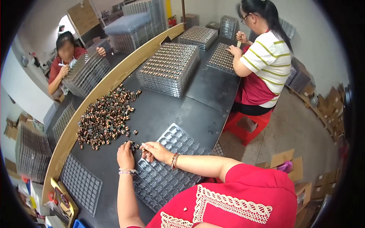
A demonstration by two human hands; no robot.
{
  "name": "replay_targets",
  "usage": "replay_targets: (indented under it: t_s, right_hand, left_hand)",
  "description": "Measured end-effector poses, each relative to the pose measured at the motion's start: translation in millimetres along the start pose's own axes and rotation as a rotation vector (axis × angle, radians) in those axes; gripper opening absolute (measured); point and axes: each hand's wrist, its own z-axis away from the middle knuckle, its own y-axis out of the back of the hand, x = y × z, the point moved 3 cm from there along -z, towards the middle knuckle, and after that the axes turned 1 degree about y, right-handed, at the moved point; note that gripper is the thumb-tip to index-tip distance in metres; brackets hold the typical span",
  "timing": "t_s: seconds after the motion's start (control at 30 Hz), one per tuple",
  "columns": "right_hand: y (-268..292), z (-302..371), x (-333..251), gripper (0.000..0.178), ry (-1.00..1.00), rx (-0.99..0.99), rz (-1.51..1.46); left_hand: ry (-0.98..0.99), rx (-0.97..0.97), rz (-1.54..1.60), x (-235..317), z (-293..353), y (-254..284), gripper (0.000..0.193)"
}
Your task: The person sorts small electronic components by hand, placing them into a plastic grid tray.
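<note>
My left hand (126,156) is closed around several small copper-and-black parts (133,145), which look like little wound coils. Beside it, my right hand (156,151) has its fingers pinched on one such small part (143,151). Both hands are over the upper left edge of a clear plastic pocket tray (167,190), which lies slanted on the black table in front of me. Its visible pockets show no parts in them. A large heap of the same parts (106,117) lies beyond my left hand, with a few loose ones at its near edge.
A tall stack of filled trays (167,72) stands ahead. At right, a co-worker in a striped top (272,57) handles a filled tray (221,57). A wooden rail (85,106) curves along the left; behind it another person holds stacked trays (86,74). Another pocket tray (80,184) lies left.
</note>
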Motion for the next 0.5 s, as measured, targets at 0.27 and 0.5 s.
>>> replay_targets:
  t_s: [0.27,0.5]
  right_hand:
    - [-15.3,-2.4,4.4,0.023,0.167,-0.076,0.229]
    - [-5.0,-1.9,-22.9,0.028,0.168,0.009,0.265]
  left_hand:
    - [0.145,0.147,0.15,-30.4,36.6,37.1,0.038]
    - [0.504,0.097,0.652,-19.9,64.3,68.0,0.022]
